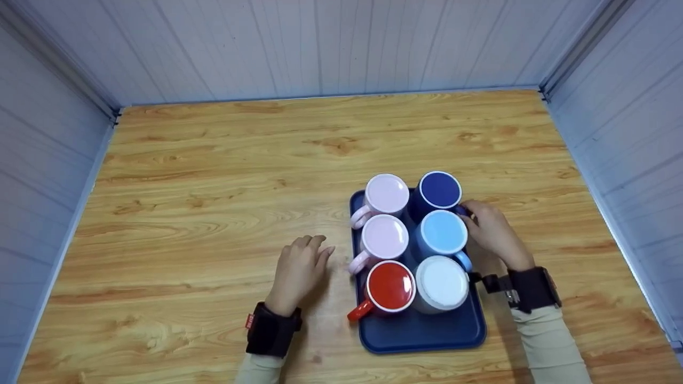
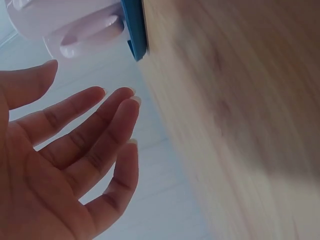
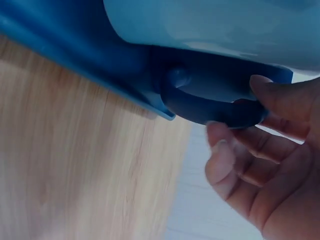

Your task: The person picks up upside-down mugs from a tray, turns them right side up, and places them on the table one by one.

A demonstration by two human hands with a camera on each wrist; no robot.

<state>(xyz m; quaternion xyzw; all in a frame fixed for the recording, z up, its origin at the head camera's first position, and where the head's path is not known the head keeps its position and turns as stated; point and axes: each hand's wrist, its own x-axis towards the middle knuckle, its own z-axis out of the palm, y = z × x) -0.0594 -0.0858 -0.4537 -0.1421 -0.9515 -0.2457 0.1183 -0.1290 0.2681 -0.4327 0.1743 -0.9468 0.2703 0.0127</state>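
Observation:
At the far right corner of the navy tray (image 1: pixel 421 338) stands a dark blue mug (image 1: pixel 439 190). My right hand (image 1: pixel 493 232) pinches this mug's handle (image 3: pixel 215 109) between thumb and fingers, as the right wrist view shows. Close by sits a light blue mug (image 1: pixel 444 232), which hides part of the dark blue one in the right wrist view. My left hand (image 1: pixel 300 269) hovers left of the tray with loosely bent fingers and nothing in them. The pink mugs (image 1: pixel 387 194) are nearest to it, a pink handle (image 2: pixel 92 35) showing in the left wrist view.
A red mug (image 1: pixel 391 286) and a white mug (image 1: pixel 442 284) share the tray, in its near half. Handles of the pink and red mugs jut over the tray's left edge. Pale panel walls (image 1: pixel 320 48) bound the wooden table (image 1: pixel 213 186) at the back and sides.

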